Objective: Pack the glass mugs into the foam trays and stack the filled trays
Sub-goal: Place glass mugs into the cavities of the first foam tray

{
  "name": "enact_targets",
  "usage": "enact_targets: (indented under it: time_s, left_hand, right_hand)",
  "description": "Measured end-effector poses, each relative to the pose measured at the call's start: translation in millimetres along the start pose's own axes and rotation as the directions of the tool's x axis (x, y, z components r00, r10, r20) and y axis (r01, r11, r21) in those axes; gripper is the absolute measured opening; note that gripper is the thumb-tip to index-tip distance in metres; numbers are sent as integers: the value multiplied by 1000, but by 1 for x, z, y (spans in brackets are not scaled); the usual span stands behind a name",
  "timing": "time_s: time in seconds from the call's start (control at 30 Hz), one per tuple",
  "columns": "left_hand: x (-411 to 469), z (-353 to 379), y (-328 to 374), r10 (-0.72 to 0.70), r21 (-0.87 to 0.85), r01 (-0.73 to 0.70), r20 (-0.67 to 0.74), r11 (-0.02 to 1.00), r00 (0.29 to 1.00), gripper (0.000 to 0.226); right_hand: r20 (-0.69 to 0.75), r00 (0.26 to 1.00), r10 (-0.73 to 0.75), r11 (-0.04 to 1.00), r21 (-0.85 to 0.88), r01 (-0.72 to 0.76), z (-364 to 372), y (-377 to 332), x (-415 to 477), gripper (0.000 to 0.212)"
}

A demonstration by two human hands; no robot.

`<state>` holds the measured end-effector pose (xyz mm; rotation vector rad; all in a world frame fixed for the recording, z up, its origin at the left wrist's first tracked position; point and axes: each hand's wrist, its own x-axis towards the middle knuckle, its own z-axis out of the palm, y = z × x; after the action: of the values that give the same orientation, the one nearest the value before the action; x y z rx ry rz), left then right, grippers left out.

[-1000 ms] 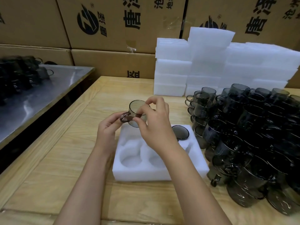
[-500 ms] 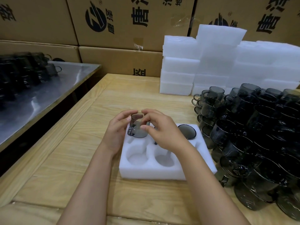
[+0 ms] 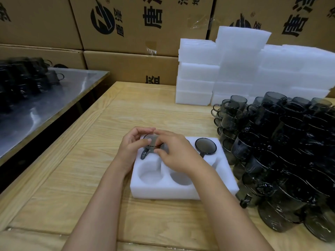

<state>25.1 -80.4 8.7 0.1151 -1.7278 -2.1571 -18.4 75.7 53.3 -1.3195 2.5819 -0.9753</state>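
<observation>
Your left hand [image 3: 132, 149] and right hand [image 3: 177, 154] are both curled around one smoked-glass mug [image 3: 151, 140], fingertips pinching its round edge from opposite sides. That seems meant to keep it level as it goes down into the pocket directly beneath your fingers. Its handle [image 3: 145, 153] points back toward your left wrist and lies in the slot cut in the foam, so the grip also looks set to hold that alignment. The pocket belongs to the foam tray [image 3: 163, 192] under both hands. Just to the right of your right hand, a second mug [image 3: 205, 146] sits in its own pocket, while two empty pockets [image 3: 150, 176] lie below your wrists, nearer to you. Further right of your right hand, the loose mugs [image 3: 281, 151] are crowded together on the wooden table [image 3: 81, 178], probably for a short reach. Beyond your fingertips stand the stacked foam trays [image 3: 235, 69].
</observation>
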Motion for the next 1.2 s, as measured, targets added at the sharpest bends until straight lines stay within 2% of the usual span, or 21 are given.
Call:
enact_targets:
  time_s: [0.1, 0.2, 0.3, 0.4, 0.47, 0.5, 0.53, 0.57, 0.63, 0.7, 0.8, 0.9, 1.1, 1.2]
  left_hand:
    - [-2, 1, 2, -50, 16, 50, 22, 999, 999, 49]
    - [-4, 3, 4, -31, 39, 30, 34, 999, 999, 54]
    - [-5, 3, 7, -38, 52, 36, 36, 998, 999, 56]
    - [-7, 2, 6, -34, 61, 33, 15, 998, 999, 51]
    - [-6, 1, 4, -40, 37, 40, -6, 999, 999, 49]
    - [-5, 1, 3, -48, 20, 48, -14, 999, 999, 47]
    - [-5, 0, 2, -59, 3, 59, -19, 998, 998, 47]
    - [-5, 0, 1, -71, -8, 71, -22, 997, 997, 46]
    - [-5, 1, 1, -95, -15, 95, -23, 995, 995, 45]
    - [-5, 3, 2, -119, -8, 119, -19, 993, 993, 40]
    - [-7, 8, 5, -151, -43, 150, -15, 988, 988, 41]
    - [-10, 10, 6, -165, -119, 162, -16, 980, 986, 42]
    - [-10, 8, 5, -182, -124, 178, -23, 976, 983, 41]
    - [-10, 7, 4, -188, -130, 184, -21, 974, 982, 41]
  right_hand:
    - [39, 999, -7, 983, -183, 14, 3, -2, -2, 26]
    - [114, 993, 11, 928, -372, 32, 5, -4, -4, 42]
    - [142, 989, 40, 890, -456, 29, 7, -9, -7, 46]
    - [142, 987, 75, 890, -455, -2, 6, -15, -12, 44]
    - [-6, 994, 107, 894, -438, -99, -1, -16, -20, 41]
    - [-159, 979, 128, 882, -433, -186, -8, -15, -25, 40]
    - [-341, 929, 146, 856, -427, -291, -18, -14, -31, 38]
    - [-506, 847, 161, 812, -420, -406, -29, -12, -36, 35]
    - [-690, 693, 207, 657, -427, -621, -51, -6, -47, 27]
    - [-717, 632, 296, 522, -433, -735, -65, 2, -54, 21]
    - [-644, 641, 418, 457, -460, -761, -71, 10, -58, 24]
    - [-591, 668, 452, 463, -485, -742, -73, 14, -60, 28]
    - [-635, 663, 396, 499, -457, -736, -80, 15, -59, 28]
    - [-658, 692, 297, 628, -411, -660, -78, 12, -59, 33]
